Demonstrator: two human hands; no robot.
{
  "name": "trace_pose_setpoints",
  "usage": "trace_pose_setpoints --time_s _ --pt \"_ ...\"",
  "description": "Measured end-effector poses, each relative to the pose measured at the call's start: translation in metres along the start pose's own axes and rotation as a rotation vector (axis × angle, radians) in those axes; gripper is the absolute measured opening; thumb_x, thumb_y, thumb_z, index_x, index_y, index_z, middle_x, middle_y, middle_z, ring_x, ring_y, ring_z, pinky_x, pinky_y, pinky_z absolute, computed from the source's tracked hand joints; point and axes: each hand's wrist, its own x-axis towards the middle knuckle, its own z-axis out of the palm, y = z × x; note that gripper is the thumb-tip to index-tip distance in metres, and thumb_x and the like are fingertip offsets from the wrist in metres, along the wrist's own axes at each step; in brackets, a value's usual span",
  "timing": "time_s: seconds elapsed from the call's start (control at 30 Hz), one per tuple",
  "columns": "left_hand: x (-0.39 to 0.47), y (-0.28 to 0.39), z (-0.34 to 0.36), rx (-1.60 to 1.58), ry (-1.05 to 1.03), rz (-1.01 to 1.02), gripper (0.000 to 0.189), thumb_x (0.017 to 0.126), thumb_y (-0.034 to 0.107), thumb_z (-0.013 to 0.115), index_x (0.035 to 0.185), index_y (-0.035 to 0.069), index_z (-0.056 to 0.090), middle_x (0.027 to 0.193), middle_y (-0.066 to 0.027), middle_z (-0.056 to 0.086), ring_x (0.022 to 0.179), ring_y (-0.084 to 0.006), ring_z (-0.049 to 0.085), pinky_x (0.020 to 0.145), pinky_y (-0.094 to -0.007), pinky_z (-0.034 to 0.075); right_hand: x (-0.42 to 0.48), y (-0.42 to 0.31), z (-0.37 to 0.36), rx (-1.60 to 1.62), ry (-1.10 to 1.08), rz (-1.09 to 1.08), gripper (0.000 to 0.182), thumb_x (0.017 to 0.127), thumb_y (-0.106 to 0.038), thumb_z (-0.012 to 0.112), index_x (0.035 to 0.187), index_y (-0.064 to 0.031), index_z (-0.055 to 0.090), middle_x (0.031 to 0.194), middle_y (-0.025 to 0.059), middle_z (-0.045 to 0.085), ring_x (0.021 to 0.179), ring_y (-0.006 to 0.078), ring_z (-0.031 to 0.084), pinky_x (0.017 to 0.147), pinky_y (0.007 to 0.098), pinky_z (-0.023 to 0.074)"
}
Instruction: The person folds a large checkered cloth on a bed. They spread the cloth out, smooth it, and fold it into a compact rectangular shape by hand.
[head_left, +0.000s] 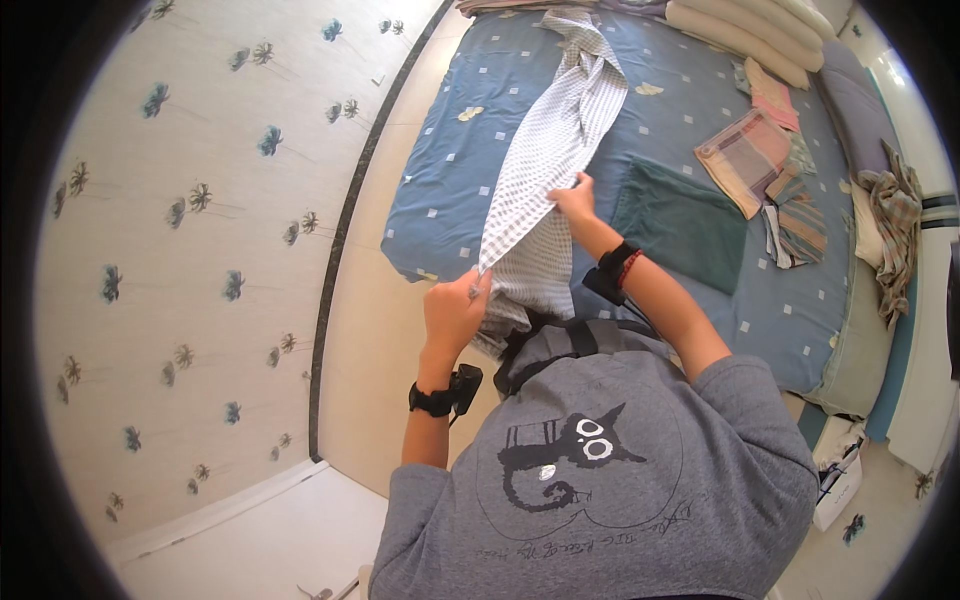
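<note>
A long grey-and-white checked cloth (551, 139) lies stretched across the blue bedsheet (465, 161), its near part hanging over the bed edge by my body. My left hand (455, 307) pinches a pointed corner of it, just off the bed's near left side. Higher and to the right, my right hand (574, 201) holds the cloth's edge, thumb and fingers closed on the fabric. A folded dark green cloth (682, 225) lies flat just right of my right forearm.
Folded garments, one plaid (742, 154) and one striped (799, 217), lie on the bed's right half. Rolled cream bedding (742, 37) is at the far end. A crumpled checked cloth (896, 232) rests at the right edge. The patterned wall (225, 187) stands left.
</note>
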Motion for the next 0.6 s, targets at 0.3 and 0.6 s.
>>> trace_pose_setpoints --time_s 0.3,0.6 --pt "-0.025 0.014 -0.035 0.012 0.027 0.064 0.017 0.073 0.021 0.056 0.069 0.005 0.051 0.053 -0.0133 0.05 0.047 -0.0297 0.047 0.043 -0.036 0.036 0.093 -0.029 -0.016 0.169 -0.202 0.199 0.008 0.071 -0.01 0.06 0.07 -0.0052 0.054 0.061 0.0015 0.055 0.049 0.0086 0.05 0.042 0.0181 0.0377" --pt "-0.038 0.017 -0.039 0.026 0.03 0.087 0.018 0.073 0.02 0.055 0.066 0.005 0.05 0.053 -0.0144 0.049 0.047 -0.0315 0.047 0.043 -0.0376 0.035 0.069 -0.126 0.032 0.593 -0.55 -0.014 0.005 0.076 -0.008 0.054 0.074 -0.0041 0.051 0.064 0.0048 0.052 0.051 0.0139 0.049 0.044 0.0221 0.0368"
